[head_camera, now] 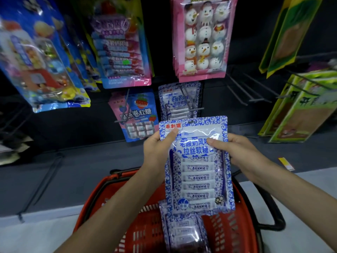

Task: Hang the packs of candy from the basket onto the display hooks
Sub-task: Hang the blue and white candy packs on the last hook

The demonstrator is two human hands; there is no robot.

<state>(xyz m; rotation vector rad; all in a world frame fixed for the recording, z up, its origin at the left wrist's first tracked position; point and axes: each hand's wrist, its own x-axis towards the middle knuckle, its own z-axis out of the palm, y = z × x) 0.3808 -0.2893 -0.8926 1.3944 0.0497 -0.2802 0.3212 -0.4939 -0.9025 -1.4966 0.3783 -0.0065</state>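
Observation:
I hold a blue-and-white candy pack [197, 167] upright above the red basket [145, 225]. My left hand [157, 147] grips its upper left edge, thumb on the front. My right hand [235, 148] grips its right side, thumb across the printed label. Just behind the pack's top hangs a matching blue-and-white pack [177, 99] on a display hook [191, 105]. More of the same packs [184, 232] lie in the basket below.
A pink-and-blue strawberry candy pack [135, 115] hangs left of the hook. Above hang a pink snowman marshmallow pack [202, 37] and a purple-blue pack [120, 44]. Bare hooks [244, 92] jut out at right, beside green packs [299, 106]. The basket's black handle [269, 207] curves right.

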